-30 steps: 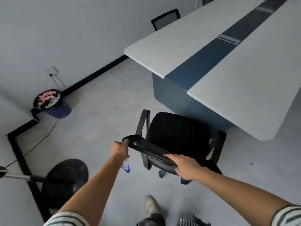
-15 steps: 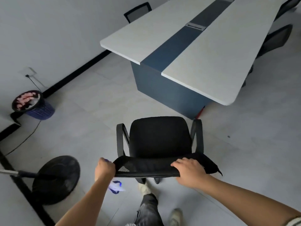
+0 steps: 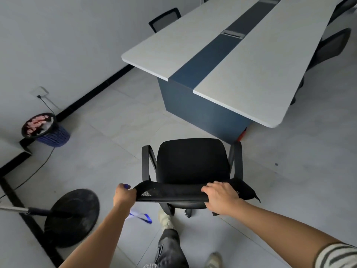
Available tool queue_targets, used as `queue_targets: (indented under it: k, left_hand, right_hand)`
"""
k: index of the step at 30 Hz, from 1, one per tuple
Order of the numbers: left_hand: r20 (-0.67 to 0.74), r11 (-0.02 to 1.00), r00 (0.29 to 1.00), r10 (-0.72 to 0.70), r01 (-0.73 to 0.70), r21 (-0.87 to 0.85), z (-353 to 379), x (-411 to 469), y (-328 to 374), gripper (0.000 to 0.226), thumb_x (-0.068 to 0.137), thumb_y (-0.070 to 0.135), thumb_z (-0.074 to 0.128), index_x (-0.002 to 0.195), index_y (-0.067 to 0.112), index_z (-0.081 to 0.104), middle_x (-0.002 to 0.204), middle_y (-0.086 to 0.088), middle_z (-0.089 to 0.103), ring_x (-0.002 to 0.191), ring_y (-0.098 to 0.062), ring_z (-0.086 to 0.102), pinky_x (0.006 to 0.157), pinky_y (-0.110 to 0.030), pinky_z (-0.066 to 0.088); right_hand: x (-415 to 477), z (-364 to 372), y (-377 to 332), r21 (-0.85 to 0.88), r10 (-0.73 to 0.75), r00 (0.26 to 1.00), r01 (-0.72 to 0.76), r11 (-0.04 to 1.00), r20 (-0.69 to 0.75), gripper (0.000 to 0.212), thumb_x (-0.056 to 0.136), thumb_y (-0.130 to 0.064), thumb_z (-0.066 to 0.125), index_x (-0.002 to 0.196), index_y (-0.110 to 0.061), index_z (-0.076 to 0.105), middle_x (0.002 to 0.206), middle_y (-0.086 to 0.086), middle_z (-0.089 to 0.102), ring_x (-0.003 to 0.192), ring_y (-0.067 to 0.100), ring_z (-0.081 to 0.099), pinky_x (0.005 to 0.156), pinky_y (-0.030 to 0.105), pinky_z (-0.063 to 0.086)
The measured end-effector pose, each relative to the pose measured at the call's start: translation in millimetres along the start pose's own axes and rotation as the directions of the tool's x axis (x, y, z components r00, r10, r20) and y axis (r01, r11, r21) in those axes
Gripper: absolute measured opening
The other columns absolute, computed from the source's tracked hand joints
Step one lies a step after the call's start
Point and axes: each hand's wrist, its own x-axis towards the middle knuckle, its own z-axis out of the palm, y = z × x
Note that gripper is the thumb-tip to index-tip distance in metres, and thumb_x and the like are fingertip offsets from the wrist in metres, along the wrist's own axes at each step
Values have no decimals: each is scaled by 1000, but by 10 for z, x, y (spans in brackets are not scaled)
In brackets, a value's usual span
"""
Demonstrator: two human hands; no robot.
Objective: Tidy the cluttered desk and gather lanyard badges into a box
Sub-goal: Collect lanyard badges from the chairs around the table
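Two hands curl round the chair (image 3: 191,165) back, left hand (image 3: 123,196) also holding a lanyard (image 3: 142,217) dangling left of the chair, right hand (image 3: 220,198) nothing else; the surface (image 3: 251,64) beyond seems tidied, boxing remains.

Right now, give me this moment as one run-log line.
left hand: holds blue lanyard at backrest corner | right hand: grips backrest top | chair: faces table end
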Motion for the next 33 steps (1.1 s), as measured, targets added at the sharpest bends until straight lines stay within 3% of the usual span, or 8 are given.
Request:
queue_targets:
  k: [4,12,17,25,33]
  left_hand:
    - [60,994,998,29,-23,-103,-85,306,409,18,90,8,52,107,6,50,84,-16,56,50,-26,52,47,-25,36]
    - [135,981,974,182,-170,-95,-196,1177,1423,27,91,2,49,115,10,56,83,-14,57,53,-25,53,48,-22,38]
    - [174,980,965,198,-196,-27,-247,1687,1894,29,89,2,51,115,9,60,80,-16,59,61,-28,57,54,-25,43]
    - [135,965,956,262,-263,-9,-229,2322,2497,33,89,9,55,122,13,58,105,-19,66,92,-38,65,85,-43,54]
    - [155,952,944,290,-301,55,-222,2784,2974,33,91,14,57,124,16,57,108,-17,64,95,-38,65,88,-47,54]
  right_hand:
    - [488,-223,-24,33,35,999,-34,999,-39,41,89,-41,53,125,-21,56,112,-2,62,103,21,57,86,37,49]
    - [1532,-647,44,96,163,979,-152,984,-119,37,89,-45,53,120,-26,60,104,-7,64,93,17,61,80,34,52]
    - [2015,-920,140,154,227,963,-205,967,-147,39,88,-41,56,125,-29,59,107,-9,65,92,14,62,79,30,51]
    - [2739,-1209,214,223,312,940,-278,934,-136,42,89,-41,57,130,-28,56,110,-6,64,90,17,64,75,30,52]
    - [3274,-1450,351,201,283,959,-273,941,-23,57,89,-55,50,137,-24,49,116,2,59,101,22,58,82,35,48]
